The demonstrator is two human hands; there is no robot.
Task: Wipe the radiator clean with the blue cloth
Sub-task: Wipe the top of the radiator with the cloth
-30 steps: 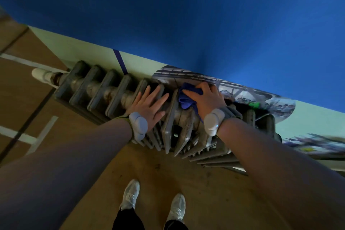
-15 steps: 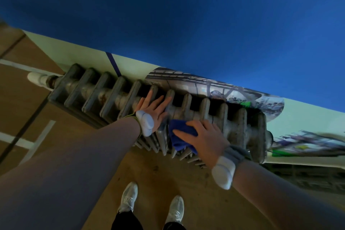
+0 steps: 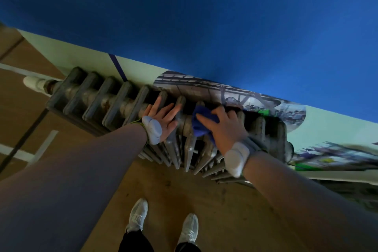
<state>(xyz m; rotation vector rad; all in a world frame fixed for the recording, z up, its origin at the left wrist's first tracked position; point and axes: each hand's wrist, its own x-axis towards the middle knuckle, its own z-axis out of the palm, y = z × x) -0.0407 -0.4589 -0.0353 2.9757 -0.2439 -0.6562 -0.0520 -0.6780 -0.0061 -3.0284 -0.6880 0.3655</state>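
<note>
A grey, rusty cast-iron radiator [image 3: 98,98] runs along the foot of the wall, seen from above. My left hand [image 3: 163,116] lies flat on its top fins near the middle, fingers spread and straight. My right hand [image 3: 225,127] holds the blue cloth [image 3: 201,120] bunched under its fingers and presses it onto the top of the fins just right of the left hand. Most of the cloth is hidden beneath the palm. Both wrists wear white bands.
The wall [image 3: 204,16] above is deep blue over a pale green band with printed pictures [image 3: 235,94]. A white pipe end [image 3: 33,83] sticks out at the radiator's left. My two white shoes [image 3: 137,215] stand on the brown floor in front.
My right hand has carried the cloth from the radiator's front face back up onto its top. The left hand has stayed flat on the fins.
</note>
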